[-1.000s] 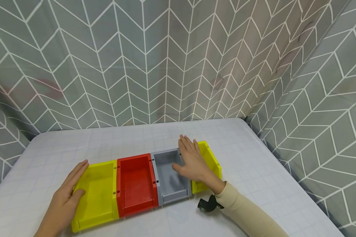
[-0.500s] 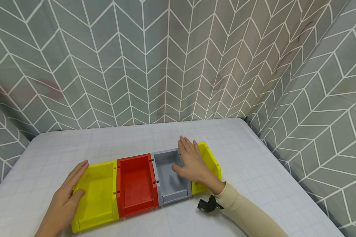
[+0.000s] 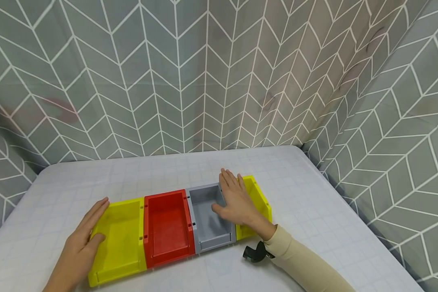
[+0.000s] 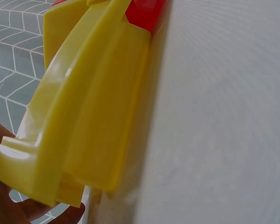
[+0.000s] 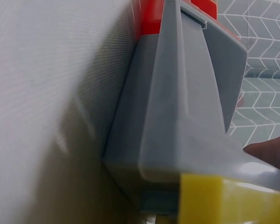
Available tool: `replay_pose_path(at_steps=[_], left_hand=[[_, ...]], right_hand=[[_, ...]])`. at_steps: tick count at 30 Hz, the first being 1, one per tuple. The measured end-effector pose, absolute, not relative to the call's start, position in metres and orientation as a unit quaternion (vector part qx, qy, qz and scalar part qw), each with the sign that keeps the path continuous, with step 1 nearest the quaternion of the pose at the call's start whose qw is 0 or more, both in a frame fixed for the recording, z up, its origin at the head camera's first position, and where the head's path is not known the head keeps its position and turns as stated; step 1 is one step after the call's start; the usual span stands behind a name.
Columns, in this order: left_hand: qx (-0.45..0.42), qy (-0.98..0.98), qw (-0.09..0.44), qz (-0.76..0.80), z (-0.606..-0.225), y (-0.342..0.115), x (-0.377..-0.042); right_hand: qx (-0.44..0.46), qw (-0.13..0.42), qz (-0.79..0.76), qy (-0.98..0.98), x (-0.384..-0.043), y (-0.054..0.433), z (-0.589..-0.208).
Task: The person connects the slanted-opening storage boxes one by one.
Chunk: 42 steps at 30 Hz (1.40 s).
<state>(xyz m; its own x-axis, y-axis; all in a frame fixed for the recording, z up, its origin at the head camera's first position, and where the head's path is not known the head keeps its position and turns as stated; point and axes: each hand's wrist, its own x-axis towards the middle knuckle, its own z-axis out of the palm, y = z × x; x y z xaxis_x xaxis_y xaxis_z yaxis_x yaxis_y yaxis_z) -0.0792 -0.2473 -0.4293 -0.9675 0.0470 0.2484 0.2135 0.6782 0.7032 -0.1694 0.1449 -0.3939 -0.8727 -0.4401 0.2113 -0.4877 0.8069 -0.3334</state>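
Observation:
Four bins stand side by side in a row. My left hand [image 3: 78, 241] holds the left wall of the end yellow bin [image 3: 118, 239], its thumb over the rim and its fingers along the outside. To the right follow a red bin [image 3: 169, 227] and a grey bin [image 3: 208, 219]. My right hand [image 3: 237, 200] lies with straight fingers over the seam between the grey bin and the right yellow bin [image 3: 257, 196], its thumb above the grey bin's inside. In the right wrist view, the grey bin's front [image 5: 177, 116] meets a yellow edge [image 5: 233, 200]; the fingers are mostly hidden there.
A black curved object [image 3: 254, 252] lies on the white table [image 3: 219, 271] beside the right wrist, partly hidden by the sleeve. Behind the table hangs a grey chevron-patterned curtain [image 3: 190, 81], which also runs along the right side.
The right yellow bin has shifted very slightly toward me along the grey bin, with my right hand on it. My left hand and the other bins stay where they were.

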Motion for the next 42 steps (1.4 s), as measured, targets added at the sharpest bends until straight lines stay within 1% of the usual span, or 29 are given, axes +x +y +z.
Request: replay_pose_path(at_steps=[42], left_hand=[[-0.067, -0.908, 0.103, -0.401, -0.4307, -0.2467, -0.0789]], right_hand=[[0.254, 0.067, 0.205, -0.943, -0.1714, 0.1452, -0.4002]])
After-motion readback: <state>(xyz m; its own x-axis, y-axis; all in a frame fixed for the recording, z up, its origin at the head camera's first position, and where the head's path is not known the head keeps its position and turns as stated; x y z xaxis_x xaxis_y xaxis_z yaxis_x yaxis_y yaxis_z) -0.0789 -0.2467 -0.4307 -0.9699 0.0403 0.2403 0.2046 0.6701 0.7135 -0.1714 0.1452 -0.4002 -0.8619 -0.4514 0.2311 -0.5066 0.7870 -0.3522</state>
